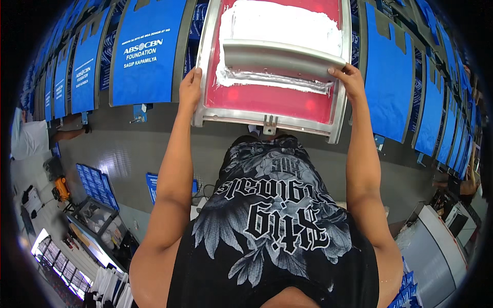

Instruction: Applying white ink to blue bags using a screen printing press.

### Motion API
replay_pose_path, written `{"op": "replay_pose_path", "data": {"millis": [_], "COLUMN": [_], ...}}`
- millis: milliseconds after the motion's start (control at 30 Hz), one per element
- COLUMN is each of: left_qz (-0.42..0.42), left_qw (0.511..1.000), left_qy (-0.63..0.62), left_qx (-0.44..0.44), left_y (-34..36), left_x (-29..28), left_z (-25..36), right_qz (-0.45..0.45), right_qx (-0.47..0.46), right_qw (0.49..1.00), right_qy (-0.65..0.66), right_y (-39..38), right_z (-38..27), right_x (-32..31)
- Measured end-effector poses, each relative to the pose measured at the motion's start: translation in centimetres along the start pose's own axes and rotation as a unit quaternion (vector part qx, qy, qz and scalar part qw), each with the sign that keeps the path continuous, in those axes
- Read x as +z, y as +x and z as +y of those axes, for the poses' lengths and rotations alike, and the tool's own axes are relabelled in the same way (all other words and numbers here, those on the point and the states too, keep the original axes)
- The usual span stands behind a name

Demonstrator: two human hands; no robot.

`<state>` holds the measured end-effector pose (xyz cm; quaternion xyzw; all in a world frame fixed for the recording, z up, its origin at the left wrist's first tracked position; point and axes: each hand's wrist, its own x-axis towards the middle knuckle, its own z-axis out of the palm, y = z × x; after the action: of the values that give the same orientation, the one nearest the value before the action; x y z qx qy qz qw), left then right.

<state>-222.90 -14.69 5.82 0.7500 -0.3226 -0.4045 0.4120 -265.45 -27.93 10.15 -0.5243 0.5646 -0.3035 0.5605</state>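
Note:
A silver-framed printing screen [215, 108] with red mesh is at the top centre, white ink spread thickly across much of it. A long metal squeegee [277, 55] lies crosswise in the ink. My left hand [190, 88] grips the left rail of the frame. My right hand [348, 81] is closed on the right end of the squeegee beside the right rail, its thumb on the metal; whether its fingers also hold the rail I cannot tell.
Blue printed panels [144, 79] line a rack on both sides. A person in white shorts [32, 141] stands at far left, another person's arm [467, 182] shows at far right. A grey cabinet [429, 238] and an orange machine [61, 187] sit lower down.

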Motion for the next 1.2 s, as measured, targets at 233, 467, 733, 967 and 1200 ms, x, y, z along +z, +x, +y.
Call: {"op": "replay_pose_path", "data": {"millis": [233, 467, 733, 967, 1200], "left_qz": [0.0, -0.071, -0.179, -0.071, -0.149], "left_qw": [0.998, 0.876, 0.808, 0.782, 0.825], "left_qy": [0.051, 0.28, 0.454, 0.45, 0.4], "left_qx": [0.045, 0.387, 0.331, 0.425, 0.37], "left_y": [-0.1, -3.4, 2.2, 7.2, -5.4], "left_x": [0.4, 0.5, 4.7, 8.7, 3.2], "left_z": [-0.7, 9.8, 15.6, 10.5, 9.1], "right_qz": [0.021, -0.046, -0.05, 0.022, -0.081], "right_qx": [-0.022, -0.102, -0.139, -0.253, -0.149], "right_qw": [0.999, 0.838, 0.82, 0.747, 0.823], "right_qy": [-0.039, -0.534, -0.552, -0.615, -0.541], "right_y": [-0.5, -7.1, -0.8, 5.9, -8.7], "right_z": [0.7, -6.0, -8.2, -3.5, -5.4], "right_x": [0.2, 2.6, 3.4, 5.8, 4.8]}}
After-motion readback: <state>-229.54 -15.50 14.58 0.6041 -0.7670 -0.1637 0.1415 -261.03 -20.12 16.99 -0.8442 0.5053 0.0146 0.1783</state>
